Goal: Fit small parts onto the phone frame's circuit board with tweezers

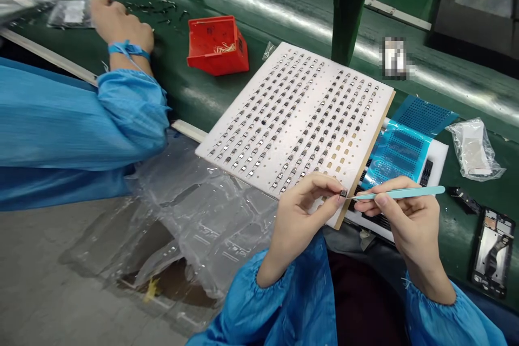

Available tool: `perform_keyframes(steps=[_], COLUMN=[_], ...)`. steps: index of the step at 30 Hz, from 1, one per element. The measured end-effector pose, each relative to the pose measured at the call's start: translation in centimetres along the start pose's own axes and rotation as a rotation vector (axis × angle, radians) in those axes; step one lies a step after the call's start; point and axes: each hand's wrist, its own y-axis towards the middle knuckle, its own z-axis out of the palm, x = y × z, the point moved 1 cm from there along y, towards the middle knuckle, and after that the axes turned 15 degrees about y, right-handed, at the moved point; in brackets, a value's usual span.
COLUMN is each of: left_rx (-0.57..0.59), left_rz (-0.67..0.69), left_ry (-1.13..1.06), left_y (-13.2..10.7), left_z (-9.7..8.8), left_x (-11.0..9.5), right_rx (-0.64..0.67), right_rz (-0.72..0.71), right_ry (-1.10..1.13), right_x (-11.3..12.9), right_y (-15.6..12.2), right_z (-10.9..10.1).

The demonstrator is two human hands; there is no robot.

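Note:
Between thumb and forefinger, my left hand (pixel 304 216) pinches a small dark phone component (pixel 343 193). My right hand (pixel 405 221) grips light-blue tweezers (pixel 409 193), whose thin tip points left and meets or nearly meets the component. Both hands are over the near right corner of a white foam tray (pixel 279 165). Rows of small dark and silver parts fill many of its slots, and several slots near my hands show tan. Partly under the tray's right side lie blue perforated film sheets (pixel 405 148) on another white foam tray (pixel 440 154).
A co-worker's hand (pixel 121 27) with a blue wristband reaches in at left. Beyond the tray stands a red bin (pixel 217 59) with small parts. A green post (pixel 351 11) rises behind. Phone frames (pixel 492 254) and a plastic bag (pixel 476 148) lie at right; plastic sheeting (pixel 203 216) hangs front left.

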Motion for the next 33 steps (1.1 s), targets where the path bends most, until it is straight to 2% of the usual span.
perform_keyframes(steps=[7, 14, 24, 30, 33], left_rx=[-0.148, -0.198, -0.201, -0.132, -0.091], left_rz=[0.142, 0.265, 0.294, 0.257, 0.289], left_ry=[0.142, 0.313, 0.428, 0.360, 0.340], left_y=[-0.31, -0.34, -0.47, -0.14, 0.13], left_z=[0.29, 0.54, 0.66, 0.29, 0.16], left_x=[0.63, 0.38, 0.12, 0.29, 0.29], right_rx=[-0.070, -0.103, -0.143, -0.129, -0.109], right_rz=[0.071, 0.112, 0.127, 0.129, 0.163], right_ry=[-0.003, 0.028, -0.023, 0.010, 0.019], right_x=[-0.49, -0.76, -0.72, -0.67, -0.70], right_y=[-0.27, -0.36, -0.43, -0.45, -0.43], right_z=[-0.46, -0.47, -0.16, -0.38, -0.47])
